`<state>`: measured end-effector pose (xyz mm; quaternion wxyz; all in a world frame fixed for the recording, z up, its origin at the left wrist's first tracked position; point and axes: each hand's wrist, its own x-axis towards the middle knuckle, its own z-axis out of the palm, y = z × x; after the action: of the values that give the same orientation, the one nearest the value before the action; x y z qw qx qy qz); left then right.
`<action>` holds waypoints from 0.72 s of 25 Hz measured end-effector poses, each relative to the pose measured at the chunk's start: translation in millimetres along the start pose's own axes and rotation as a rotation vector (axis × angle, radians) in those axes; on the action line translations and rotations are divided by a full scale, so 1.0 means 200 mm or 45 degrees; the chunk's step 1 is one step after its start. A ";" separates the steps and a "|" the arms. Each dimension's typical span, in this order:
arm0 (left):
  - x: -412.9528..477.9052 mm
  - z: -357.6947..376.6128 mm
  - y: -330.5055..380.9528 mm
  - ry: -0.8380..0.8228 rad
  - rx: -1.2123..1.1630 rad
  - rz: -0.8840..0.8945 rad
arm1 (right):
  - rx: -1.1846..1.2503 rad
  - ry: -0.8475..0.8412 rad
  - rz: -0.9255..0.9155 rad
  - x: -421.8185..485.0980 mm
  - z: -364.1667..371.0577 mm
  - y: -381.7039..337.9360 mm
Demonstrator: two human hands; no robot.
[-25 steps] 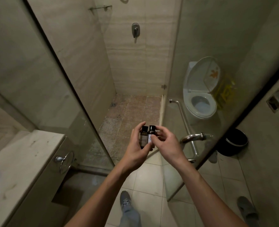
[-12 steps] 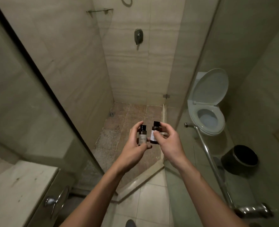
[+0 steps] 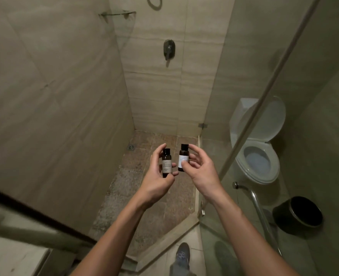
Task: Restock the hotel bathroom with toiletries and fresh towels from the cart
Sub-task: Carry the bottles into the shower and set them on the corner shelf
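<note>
Through the head camera we count two small dark bottles with pale labels, both upright and slightly apart, held over the shower floor. Our left hand (image 3: 156, 180) pinches the left-hand bottle (image 3: 167, 163), with the thumb low on its body and a fingertip by the cap. Our right hand (image 3: 202, 172) has its fingers curled round the right-hand bottle (image 3: 183, 160).

Beyond them we count one shower valve (image 3: 169, 48) on the back wall, one corner shelf (image 3: 116, 14) high on the left, and one floor drain (image 3: 131, 146).

Behind the glass door (image 3: 280, 64) on the right stand one toilet (image 3: 258, 156) with its lid raised and one black bin (image 3: 298, 216) near it. The door carries one metal handle bar (image 3: 258, 206). One shoe (image 3: 182, 254) shows at the bottom edge.
</note>
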<state>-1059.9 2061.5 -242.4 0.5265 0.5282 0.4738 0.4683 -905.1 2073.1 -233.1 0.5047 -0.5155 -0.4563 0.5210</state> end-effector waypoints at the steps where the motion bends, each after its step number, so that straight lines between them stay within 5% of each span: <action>1: 0.08 0.01 0.00 0.005 0.039 0.009 | -0.010 0.010 0.003 0.08 -0.01 0.00; 18: 1.35 -0.06 0.14 0.099 0.110 0.116 | -0.011 -0.154 -0.165 1.33 0.01 -0.20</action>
<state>-1041.5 2331.1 -216.3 0.4625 0.5529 0.4892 0.4910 -894.1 2340.6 -212.9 0.5065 -0.4545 -0.5207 0.5154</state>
